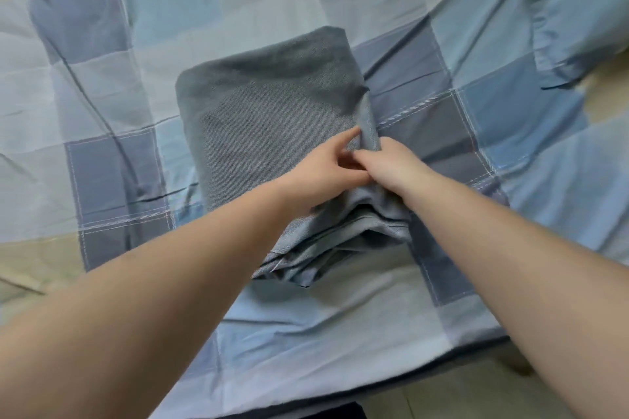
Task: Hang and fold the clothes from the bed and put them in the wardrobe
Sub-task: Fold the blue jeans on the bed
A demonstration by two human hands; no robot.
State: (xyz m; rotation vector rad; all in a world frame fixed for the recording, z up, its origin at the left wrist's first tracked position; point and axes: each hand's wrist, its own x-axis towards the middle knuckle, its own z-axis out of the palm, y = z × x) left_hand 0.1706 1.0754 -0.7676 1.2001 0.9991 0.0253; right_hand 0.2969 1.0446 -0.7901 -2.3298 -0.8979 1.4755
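Note:
A grey-blue folded garment (pixel 269 112) lies in a thick rectangle on the checked bedspread (pixel 218 3), its layered open edges facing me at the near end. My left hand (pixel 323 173) and my right hand (pixel 394 167) meet at the garment's right side. Both pinch the raised fold of cloth along that right edge, my left fingers on its inner face and my right hand on its outer face. My forearms cover part of the near layers.
A blue pillow (pixel 578 10) lies at the far right of the bed. The bed's near edge (pixel 306 401) runs across the bottom, with pale floor tiles (pixel 459 395) beyond it.

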